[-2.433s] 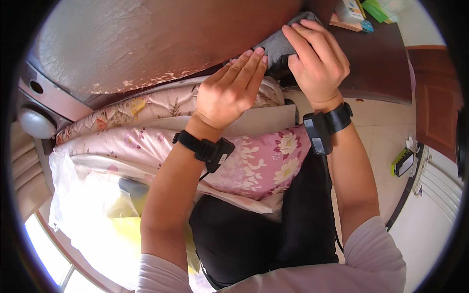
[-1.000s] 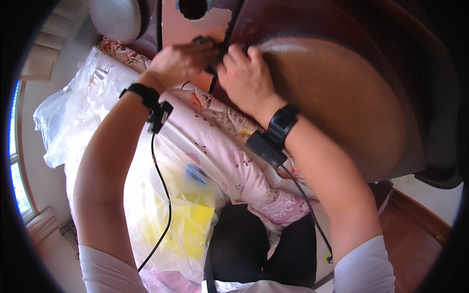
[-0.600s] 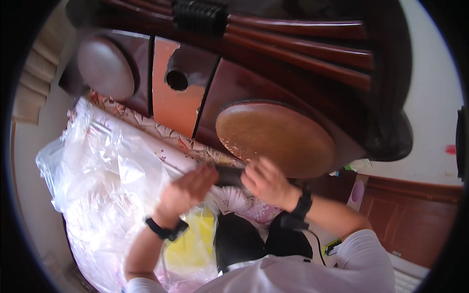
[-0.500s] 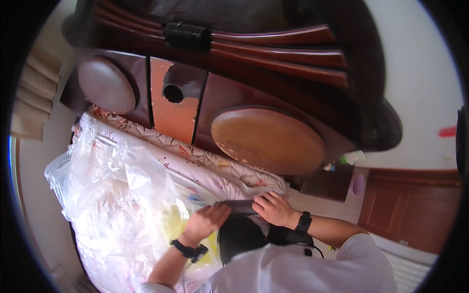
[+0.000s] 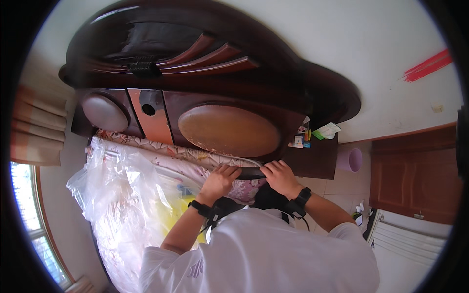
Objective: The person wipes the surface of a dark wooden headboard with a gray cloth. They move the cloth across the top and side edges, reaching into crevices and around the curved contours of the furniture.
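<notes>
Between my two hands stretches a short dark grey strip (image 5: 251,173); whether it is cloth or something stiffer I cannot tell. My left hand (image 5: 220,182) is closed over its left end, fingers curled on top. At the other end, my right hand (image 5: 281,177) grips it the same way. Both wrists wear black bands. The strip is held just above the near right corner of a bed, where flowered pink bedding (image 5: 249,189) shows below it. A large heap of clear plastic sheeting (image 5: 132,195) lies on the bed, left of my left hand.
A dark wooden headboard (image 5: 205,78) with padded ovals rises beyond the bed. To its right stands a dark nightstand (image 5: 312,161) with small packages on top, then a purple bin (image 5: 350,160) and a brown door (image 5: 415,180). A window (image 5: 34,215) is at left.
The view has shifted, with more of the room and my shirt showing. My hands have moved up in the picture, toward the headboard, still gripping the dark strip.
</notes>
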The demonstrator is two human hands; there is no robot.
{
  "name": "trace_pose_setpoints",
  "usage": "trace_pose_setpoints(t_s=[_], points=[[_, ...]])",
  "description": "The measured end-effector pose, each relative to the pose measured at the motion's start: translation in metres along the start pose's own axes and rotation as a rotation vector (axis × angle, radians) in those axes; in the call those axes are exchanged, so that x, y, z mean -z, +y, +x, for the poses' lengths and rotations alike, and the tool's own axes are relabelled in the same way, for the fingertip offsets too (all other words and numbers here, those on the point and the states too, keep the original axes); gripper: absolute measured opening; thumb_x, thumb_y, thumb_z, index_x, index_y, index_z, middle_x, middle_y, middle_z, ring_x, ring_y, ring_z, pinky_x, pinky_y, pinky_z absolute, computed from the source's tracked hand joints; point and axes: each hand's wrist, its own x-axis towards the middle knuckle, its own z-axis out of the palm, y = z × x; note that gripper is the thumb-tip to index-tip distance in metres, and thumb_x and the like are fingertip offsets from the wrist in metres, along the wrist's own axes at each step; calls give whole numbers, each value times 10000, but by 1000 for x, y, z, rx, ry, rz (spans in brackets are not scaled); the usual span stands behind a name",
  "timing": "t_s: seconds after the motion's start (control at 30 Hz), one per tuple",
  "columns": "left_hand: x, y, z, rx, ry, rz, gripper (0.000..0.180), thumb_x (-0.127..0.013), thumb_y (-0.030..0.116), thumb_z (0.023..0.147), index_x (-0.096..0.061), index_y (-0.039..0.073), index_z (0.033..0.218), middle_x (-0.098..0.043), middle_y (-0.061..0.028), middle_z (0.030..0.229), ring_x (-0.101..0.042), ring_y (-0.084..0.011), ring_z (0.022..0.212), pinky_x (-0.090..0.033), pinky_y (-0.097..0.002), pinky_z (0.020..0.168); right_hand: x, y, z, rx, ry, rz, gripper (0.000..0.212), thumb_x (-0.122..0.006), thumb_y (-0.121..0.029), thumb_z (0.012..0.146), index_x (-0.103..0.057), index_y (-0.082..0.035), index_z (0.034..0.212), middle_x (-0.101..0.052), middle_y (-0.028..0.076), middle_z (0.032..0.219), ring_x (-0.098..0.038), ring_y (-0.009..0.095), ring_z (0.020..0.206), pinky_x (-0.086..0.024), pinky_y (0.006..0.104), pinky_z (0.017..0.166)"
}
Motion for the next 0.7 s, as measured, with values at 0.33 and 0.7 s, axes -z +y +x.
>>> trace_pose_setpoints(t_s=[0.33, 0.7], points=[[-27, 58, 141, 97, -92, 99, 438, -661, 95, 833, -717, 62, 1266, -689, -85, 1170, -670, -300, 1126, -573, -428, 996, 56, 118, -20, -89, 122, 85, 432, -782, -55, 764, -687, -76, 1185, -690, 64, 1214, -653, 304, 1091, -536, 444, 937], [-90, -11, 294, 210, 81, 265, 460, -641, 50, 872, -683, 46, 1331, -688, -124, 1367, -635, -305, 1340, -517, -396, 1156, 23, 249, 54, -232, 172, -160, 349, -699, -70, 896, -671, -90, 1244, -734, 79, 1205, -686, 306, 1116, -540, 460, 941]])
